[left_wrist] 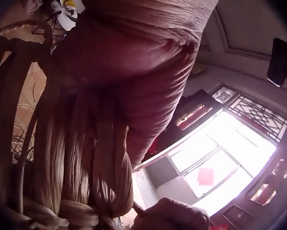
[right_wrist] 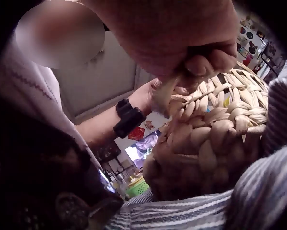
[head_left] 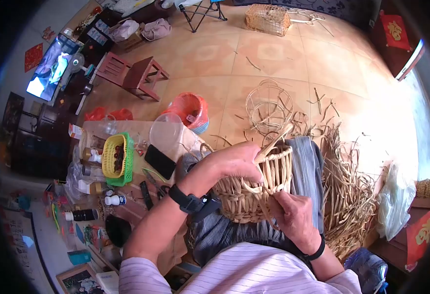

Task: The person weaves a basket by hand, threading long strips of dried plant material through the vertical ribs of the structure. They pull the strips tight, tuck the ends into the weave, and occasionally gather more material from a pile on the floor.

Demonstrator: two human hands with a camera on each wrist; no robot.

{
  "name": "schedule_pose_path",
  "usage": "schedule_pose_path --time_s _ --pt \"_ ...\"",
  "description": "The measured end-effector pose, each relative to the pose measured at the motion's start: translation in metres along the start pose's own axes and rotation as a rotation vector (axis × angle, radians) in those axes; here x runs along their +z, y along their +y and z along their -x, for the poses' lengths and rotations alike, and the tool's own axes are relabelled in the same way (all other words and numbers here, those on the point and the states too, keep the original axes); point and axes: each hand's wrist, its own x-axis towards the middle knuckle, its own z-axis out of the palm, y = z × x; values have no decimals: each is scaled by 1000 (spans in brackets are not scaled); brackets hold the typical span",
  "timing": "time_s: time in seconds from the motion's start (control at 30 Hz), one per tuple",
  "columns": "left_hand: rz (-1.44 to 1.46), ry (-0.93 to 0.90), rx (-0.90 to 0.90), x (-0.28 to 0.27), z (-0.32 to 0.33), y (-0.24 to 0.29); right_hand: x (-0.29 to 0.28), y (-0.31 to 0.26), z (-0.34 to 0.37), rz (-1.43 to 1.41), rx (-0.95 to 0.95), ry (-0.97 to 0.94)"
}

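A round basket [head_left: 237, 203] woven from pale flat plant strands sits on the person's lap, with open uprights above a braided lower wall. The left hand [head_left: 239, 161], a black band at its wrist, reaches over the rim into it. In the left wrist view its palm shows behind the uprights [left_wrist: 76, 148]; its fingers are hidden there, and I cannot tell how they lie. At the near side of the wall, the right hand [head_left: 294, 215] pinches a strand [right_wrist: 166, 93] between thumb and curled fingers.
Loose dry strands [head_left: 344, 196] heap on the floor to the right. At left a low table bears a phone [head_left: 160, 161], scissors [head_left: 163, 188], a green-and-yellow basket [head_left: 128, 161] and bottles. A wire-like round frame [head_left: 269, 105] and a red bucket [head_left: 195, 103] stand ahead.
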Motion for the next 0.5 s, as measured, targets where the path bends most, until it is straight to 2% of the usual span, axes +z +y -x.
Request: schedule_pose_path --time_s 0.03,0.13,0.23,0.37,0.5 --pt "-34 -48 -28 -1 -5 -6 0 0 -1 28 -3 -12" --pt "78 -5 36 7 -11 -24 2 2 -5 3 -4 -65" --pt "63 -14 -1 10 -14 -25 2 -3 -10 74 -27 -93" --pt "28 -47 -40 8 -12 -16 -2 -3 -16 -4 74 -168" --pt "-31 -23 7 8 -13 -20 -21 -14 -32 -111 214 -287"
